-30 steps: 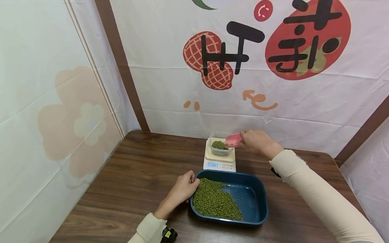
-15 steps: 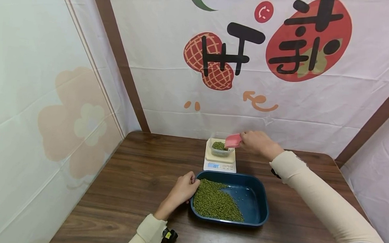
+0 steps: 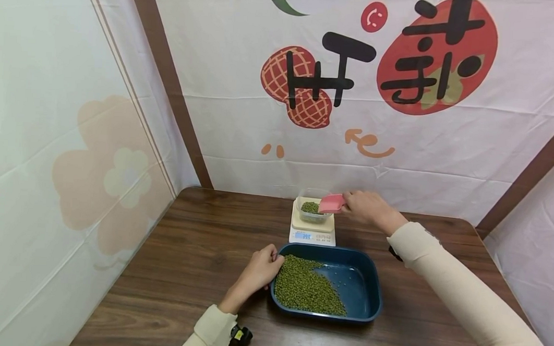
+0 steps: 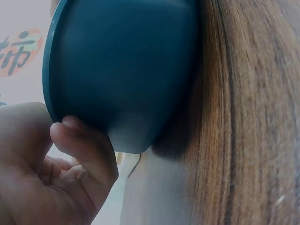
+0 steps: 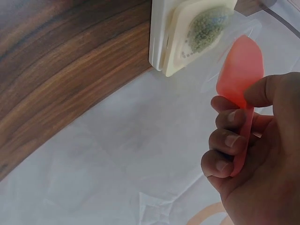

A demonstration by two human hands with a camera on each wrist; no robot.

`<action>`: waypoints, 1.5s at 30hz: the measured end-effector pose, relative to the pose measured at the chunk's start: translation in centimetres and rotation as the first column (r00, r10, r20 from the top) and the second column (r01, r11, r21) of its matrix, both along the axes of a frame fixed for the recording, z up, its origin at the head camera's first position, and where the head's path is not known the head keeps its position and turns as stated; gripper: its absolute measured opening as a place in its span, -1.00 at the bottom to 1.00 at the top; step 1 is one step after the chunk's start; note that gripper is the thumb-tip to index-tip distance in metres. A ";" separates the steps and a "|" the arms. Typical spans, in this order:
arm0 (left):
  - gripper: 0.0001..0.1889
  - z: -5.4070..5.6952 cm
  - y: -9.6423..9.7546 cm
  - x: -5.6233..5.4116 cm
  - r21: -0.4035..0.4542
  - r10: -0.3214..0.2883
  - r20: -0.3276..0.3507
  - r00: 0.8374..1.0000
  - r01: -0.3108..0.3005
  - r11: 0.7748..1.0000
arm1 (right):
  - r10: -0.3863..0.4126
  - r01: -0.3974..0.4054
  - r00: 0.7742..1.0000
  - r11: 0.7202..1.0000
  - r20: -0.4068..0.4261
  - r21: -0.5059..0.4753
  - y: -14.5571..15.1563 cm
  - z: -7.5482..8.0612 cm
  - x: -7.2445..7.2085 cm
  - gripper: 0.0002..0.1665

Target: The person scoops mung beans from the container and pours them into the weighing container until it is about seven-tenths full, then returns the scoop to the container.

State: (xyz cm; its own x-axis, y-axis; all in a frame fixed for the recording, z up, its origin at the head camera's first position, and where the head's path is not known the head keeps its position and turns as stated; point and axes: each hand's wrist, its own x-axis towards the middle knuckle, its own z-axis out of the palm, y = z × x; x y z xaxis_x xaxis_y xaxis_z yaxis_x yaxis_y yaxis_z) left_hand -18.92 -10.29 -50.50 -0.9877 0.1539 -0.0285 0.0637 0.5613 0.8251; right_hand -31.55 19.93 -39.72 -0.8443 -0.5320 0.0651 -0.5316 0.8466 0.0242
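Note:
My right hand (image 3: 366,206) grips a pink scoop (image 3: 332,203) by its handle, fingers wrapped round it in the right wrist view. The scoop's blade tilts over the right side of a clear plastic container (image 3: 313,216). Green beans (image 3: 310,207), small and round like mung beans, lie inside that container, which stands on a white kitchen scale (image 3: 297,235) with a lit display. At the left end of a dark blue tub (image 3: 374,303), my left hand (image 3: 261,266) holds the rim. In the left wrist view its curled fingers (image 4: 82,143) meet the tub's outer wall.
Many more green beans (image 3: 306,287) heap in the tub's left part; a few are scattered over its bare right floor. The scale sits just behind the tub on the brown wooden table (image 3: 197,252). A printed white curtain (image 3: 239,176) hangs behind the table's far edge.
The scale's displayed number has changed. Beans visible at the scoop's lip a second ago no longer show there. My right hand has lowered slightly; my left hand stays on the tub.

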 end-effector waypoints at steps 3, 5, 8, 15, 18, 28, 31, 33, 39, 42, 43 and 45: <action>-0.77 0.0 0.0 -0.1 -0.001 0.002 0.004 1.000 -0.002 1.000 | 0.002 -0.002 1.000 1.000 0.001 -0.022 0.2 -0.2 0.1 -0.78; -0.77 -0.1 0.0 -0.1 -0.002 0.002 0.004 1.000 -0.002 1.000 | 0.011 -0.011 1.000 0.999 -0.011 -0.035 0.4 -0.4 0.3 -0.80; -0.77 -0.1 0.0 -0.2 -0.001 0.002 0.004 1.000 -0.002 1.000 | 0.029 -0.031 0.999 0.998 -0.037 -0.055 0.7 -0.5 0.5 -0.81; -0.77 -0.2 0.1 -0.3 -0.004 0.004 -0.004 1.000 -0.004 1.000 | 0.055 -0.062 0.996 0.993 -0.075 -0.097 1.1 -0.7 1.1 -0.82; -0.77 -0.2 0.1 -0.3 -0.005 0.007 -0.007 1.000 -0.007 1.000 | 0.057 -0.066 0.995 0.992 -0.082 -0.103 1.4 -0.8 1.4 -0.83; -0.76 -0.3 0.2 -0.3 0.006 0.008 0.001 1.000 -0.008 1.000 | 0.078 -0.087 0.994 0.988 -0.073 -0.126 1.7 -0.7 2.9 -0.83; -0.76 -0.2 0.2 -0.3 0.010 0.006 0.007 1.000 -0.006 1.000 | 0.092 -0.102 0.993 0.986 -0.080 -0.134 1.8 -0.6 3.4 -0.85; -0.76 -0.2 0.1 -0.3 0.012 0.004 0.009 1.000 -0.004 1.000 | 0.095 -0.105 0.993 0.984 -0.076 -0.141 1.7 -0.5 3.8 -0.86; -0.76 -0.3 0.2 -0.3 0.007 0.008 0.001 1.000 -0.008 1.000 | 0.106 -0.117 0.991 0.981 -0.080 -0.157 1.7 -0.4 4.7 -0.87; -0.76 -0.3 0.2 -0.3 0.008 0.011 -0.001 1.000 -0.011 1.000 | 0.113 -0.125 0.990 0.980 -0.088 -0.153 1.7 -0.4 5.1 -0.85; -0.76 -0.3 0.2 -0.3 0.007 0.012 -0.002 1.000 -0.012 1.000 | 0.116 -0.128 0.989 0.980 -0.089 -0.151 1.8 -0.4 5.2 -0.85; -0.76 -0.2 0.2 -0.3 0.005 0.015 -0.001 1.000 -0.015 1.000 | 0.120 -0.132 0.988 0.981 -0.093 -0.143 1.8 -0.5 5.4 -0.84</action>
State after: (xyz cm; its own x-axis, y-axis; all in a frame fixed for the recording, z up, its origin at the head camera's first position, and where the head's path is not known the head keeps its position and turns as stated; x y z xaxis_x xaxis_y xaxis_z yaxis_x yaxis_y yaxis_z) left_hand -19.23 -10.06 -50.73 -0.9899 0.1393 -0.0265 0.0564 0.5582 0.8278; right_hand -26.11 21.75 -40.17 -0.7594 -0.6128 0.2186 -0.6356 0.7705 -0.0482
